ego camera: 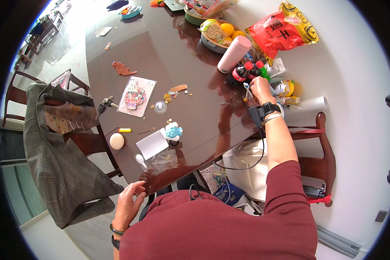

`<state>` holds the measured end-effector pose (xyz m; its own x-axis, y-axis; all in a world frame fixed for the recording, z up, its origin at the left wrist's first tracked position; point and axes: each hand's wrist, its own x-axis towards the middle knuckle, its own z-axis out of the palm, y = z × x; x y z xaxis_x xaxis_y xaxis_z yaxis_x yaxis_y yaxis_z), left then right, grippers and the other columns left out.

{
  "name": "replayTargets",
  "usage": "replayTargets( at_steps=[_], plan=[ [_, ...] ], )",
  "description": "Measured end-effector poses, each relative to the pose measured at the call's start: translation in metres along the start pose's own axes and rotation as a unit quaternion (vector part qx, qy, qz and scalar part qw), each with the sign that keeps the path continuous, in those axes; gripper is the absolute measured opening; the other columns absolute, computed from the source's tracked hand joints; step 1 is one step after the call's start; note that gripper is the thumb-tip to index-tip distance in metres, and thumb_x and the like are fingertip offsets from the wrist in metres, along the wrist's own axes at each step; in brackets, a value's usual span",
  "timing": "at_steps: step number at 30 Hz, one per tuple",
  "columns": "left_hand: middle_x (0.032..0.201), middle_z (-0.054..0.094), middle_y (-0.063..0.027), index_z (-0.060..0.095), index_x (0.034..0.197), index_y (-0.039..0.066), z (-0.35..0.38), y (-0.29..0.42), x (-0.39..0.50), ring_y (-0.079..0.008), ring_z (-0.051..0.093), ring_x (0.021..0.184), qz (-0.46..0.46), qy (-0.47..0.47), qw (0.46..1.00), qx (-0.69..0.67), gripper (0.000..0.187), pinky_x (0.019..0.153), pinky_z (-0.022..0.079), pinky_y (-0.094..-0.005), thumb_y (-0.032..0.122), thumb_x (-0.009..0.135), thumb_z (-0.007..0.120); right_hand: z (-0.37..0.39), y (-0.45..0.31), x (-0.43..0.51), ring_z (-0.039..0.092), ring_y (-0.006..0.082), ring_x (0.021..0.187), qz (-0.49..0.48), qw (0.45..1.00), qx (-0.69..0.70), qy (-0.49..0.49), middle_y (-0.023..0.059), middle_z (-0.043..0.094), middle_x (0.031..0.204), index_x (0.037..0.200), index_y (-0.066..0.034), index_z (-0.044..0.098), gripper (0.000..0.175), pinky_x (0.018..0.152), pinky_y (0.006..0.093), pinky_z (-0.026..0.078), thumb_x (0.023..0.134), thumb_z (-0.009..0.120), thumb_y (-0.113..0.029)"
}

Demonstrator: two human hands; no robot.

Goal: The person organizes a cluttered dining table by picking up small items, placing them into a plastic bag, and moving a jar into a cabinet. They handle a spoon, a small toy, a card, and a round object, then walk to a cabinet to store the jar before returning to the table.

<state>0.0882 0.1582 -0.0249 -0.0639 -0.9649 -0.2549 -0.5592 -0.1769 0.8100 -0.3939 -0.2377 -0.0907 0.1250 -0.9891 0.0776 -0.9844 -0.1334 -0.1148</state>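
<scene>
My right hand (261, 88) reaches among small items at the table's wall side, beside a toothbrush (247, 88) and cola bottles with red caps (241, 72); its fingertips are partly hidden, so a hold cannot be told. My left hand (130, 198) is at the near left table corner, fingers apart and holding nothing. Before me on the dark glossy table (195, 130) lie a white card (152, 144), a blue and white toy figure (173, 131), a white plastic spoon (141, 161), a clear plastic bag (165, 160) and a clear round lid (160, 107).
A pink tumbler (234, 54), a bowl of oranges (214, 45) and a red snack bag (281, 31) stand along the wall side. Keys (106, 104) lie by a decorated card (137, 97). A plaid jacket (52, 156) drapes a chair at left; a white bag (247, 169) sits at right.
</scene>
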Motion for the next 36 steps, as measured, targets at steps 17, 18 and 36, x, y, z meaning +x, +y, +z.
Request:
replayTargets(
  at_steps=[17, 18, 36],
  plan=[
    [0.095, 0.067, -0.0108, 0.061, 0.121, 0.004, -0.001, -0.002, 0.001, -0.0222, 0.067, 0.086, 0.007, -0.002, 1.0, -0.023, 0.038, 0.078, 0.054, -0.0326, -0.003, 0.084, 0.066, -0.038, -0.009, -0.023, 0.068, 0.0351, 0.092, 0.017, 0.999, 0.031, 0.03, 0.019, 0.071, 0.093, 0.097, -0.0038, 0.074, 0.025, 0.084, 0.0412, 0.054, 0.074, 0.066, -0.008],
    [0.095, 0.067, -0.0104, 0.061, 0.12, 0.003, -0.001, -0.002, 0.001, -0.0211, 0.066, 0.086, 0.006, -0.004, 1.0, -0.025, 0.037, 0.078, 0.053, -0.0321, -0.003, 0.084, 0.066, -0.036, -0.009, -0.025, 0.068, 0.0351, 0.092, 0.021, 0.999, 0.028, 0.025, 0.0191, 0.071, 0.093, 0.096, -0.0036, 0.075, 0.024, 0.084, 0.0412, 0.054, 0.074, 0.066, -0.008],
    [0.093, 0.066, -0.01, 0.06, 0.121, 0.005, -0.003, -0.007, -0.004, -0.0219, 0.067, 0.084, 0.006, 0.018, 1.0, -0.022, 0.037, 0.075, 0.054, -0.0325, -0.002, 0.084, 0.067, 0.033, -0.191, -0.039, 0.069, 0.0286, 0.088, -0.201, 0.946, 0.247, -0.054, 0.0142, 0.071, 0.095, 0.101, -0.004, 0.074, 0.022, 0.081, 0.0373, 0.054, 0.081, 0.065, -0.011]
  ],
)
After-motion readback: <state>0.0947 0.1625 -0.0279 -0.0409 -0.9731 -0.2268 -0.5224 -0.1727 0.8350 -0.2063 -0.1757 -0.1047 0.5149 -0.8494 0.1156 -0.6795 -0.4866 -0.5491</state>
